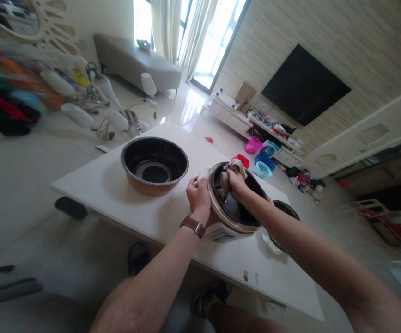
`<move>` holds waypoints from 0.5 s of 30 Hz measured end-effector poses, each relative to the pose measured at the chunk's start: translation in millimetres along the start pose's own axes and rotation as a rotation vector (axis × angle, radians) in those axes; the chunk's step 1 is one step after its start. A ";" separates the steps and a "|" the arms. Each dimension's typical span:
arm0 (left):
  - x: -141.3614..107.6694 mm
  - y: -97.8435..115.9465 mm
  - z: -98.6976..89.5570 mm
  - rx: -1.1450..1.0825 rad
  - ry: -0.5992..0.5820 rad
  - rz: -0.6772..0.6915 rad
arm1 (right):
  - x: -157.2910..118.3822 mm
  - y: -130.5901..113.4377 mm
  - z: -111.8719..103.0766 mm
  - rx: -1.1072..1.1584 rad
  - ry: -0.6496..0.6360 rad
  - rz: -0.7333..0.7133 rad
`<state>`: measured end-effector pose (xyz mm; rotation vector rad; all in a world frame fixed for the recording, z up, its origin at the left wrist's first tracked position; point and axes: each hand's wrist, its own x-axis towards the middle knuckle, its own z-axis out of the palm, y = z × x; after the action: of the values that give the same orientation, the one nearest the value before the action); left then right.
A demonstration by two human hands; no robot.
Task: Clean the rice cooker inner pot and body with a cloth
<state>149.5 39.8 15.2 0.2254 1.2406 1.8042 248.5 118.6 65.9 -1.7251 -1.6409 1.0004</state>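
left hand [199,196] reaching forward, fingers curling around the handle [203,174] at the cooker's side. right hand [235,181] angling in over the rim, fingers gripping a crumpled cloth [238,167]. cooker [217,216] sitting open on the white table [166,217], its interior showing dark.

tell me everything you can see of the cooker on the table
The cooker is round and open-topped, with a pale rim, a brownish body and a dark, shiny interior. A panel sits low on its near side, too blurred to read. It looks like plastic outside. It stands on the white table. The left hand grips its side; the right holds a cloth against the inside near the far rim.
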 end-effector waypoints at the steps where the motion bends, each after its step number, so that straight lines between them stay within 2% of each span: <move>1: 0.2 -0.3 0.4 0.004 0.005 -0.001 | -5.4 3.3 5.3 0.057 0.056 0.041; 2: 0.4 -0.4 0.7 0.008 0.009 0.000 | -12.6 6.1 7.3 0.115 0.067 0.059; 4: 0.4 -0.4 0.8 0.016 0.012 0.005 | -30.4 9.2 0.7 0.194 -0.060 0.042; 7: -0.3 0.7 0.1 0.011 0.008 0.002 | -55.8 7.1 -27.1 0.242 -0.353 0.140; 9: -0.7 1.5 -0.7 0.000 -0.003 0.002 | -66.0 1.9 -48.1 0.242 -0.392 0.213; 10: -0.8 1.6 -1.1 -0.004 -0.008 0.005 | -68.4 -1.7 -57.7 0.229 -0.348 0.219; 12: -0.7 1.5 -1.7 -0.001 -0.009 0.013 | -68.6 -10.6 -74.8 0.186 -0.171 0.160; 15: -0.1 0.7 -1.9 0.013 0.000 0.019 | -62.8 -27.1 -98.3 0.019 0.156 -0.147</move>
<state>148.1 38.4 14.9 0.2455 1.2538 1.8133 314.3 69.1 152.8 -1.6016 -1.6261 0.7904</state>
